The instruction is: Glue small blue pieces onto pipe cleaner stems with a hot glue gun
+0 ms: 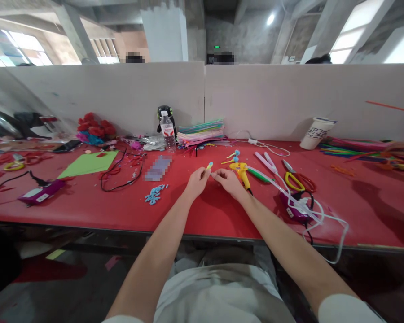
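Over the middle of the red table [121, 204], my left hand [198, 180] pinches a small yellow and light-blue piece [209, 166] that sticks up past the fingertips. Just to the right, my right hand [226, 179] has its fingertips pressed together close to that piece; whether anything is between them is too small to tell. A yellow glue gun [240, 170] lies right beside my right hand. Beyond it are small yellow stems with blue tops [234, 157]. Short blue pieces [153, 194] are heaped left of my left hand.
Pink tongs [266, 162], scissors [294, 178] and a purple power strip [294, 208] with looping cables lie to the right. A bottle [168, 134] and pipe cleaners [202, 132] stand and lie behind. Another person's hand [402, 154] is at the far right.
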`<state>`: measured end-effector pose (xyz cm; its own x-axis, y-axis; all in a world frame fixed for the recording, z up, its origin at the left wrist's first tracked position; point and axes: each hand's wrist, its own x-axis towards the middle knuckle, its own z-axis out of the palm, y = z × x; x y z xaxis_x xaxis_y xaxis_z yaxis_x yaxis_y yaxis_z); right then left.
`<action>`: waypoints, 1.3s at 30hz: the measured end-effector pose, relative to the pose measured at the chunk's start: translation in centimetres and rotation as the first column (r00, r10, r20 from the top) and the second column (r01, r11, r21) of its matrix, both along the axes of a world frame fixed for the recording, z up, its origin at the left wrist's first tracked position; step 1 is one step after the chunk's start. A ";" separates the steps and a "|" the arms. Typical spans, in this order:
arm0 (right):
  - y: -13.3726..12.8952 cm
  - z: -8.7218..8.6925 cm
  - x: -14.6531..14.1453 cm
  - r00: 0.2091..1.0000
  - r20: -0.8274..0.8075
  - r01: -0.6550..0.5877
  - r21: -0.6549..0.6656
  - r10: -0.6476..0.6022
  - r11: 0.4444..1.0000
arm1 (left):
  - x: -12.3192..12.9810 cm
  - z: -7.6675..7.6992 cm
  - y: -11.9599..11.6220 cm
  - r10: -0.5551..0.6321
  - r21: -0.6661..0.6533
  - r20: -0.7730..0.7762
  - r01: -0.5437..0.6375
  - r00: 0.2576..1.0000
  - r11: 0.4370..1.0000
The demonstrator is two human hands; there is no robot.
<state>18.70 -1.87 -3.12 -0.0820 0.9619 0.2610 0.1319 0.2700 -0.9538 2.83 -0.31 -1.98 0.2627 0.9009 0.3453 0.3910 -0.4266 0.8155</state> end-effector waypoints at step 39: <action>-0.2 0.8 1.4 0.983 0.163 0.057 0.192 -0.089 0.980 | -0.1 -0.5 -0.3 -0.079 -0.049 -0.167 0.072 0.983 0.996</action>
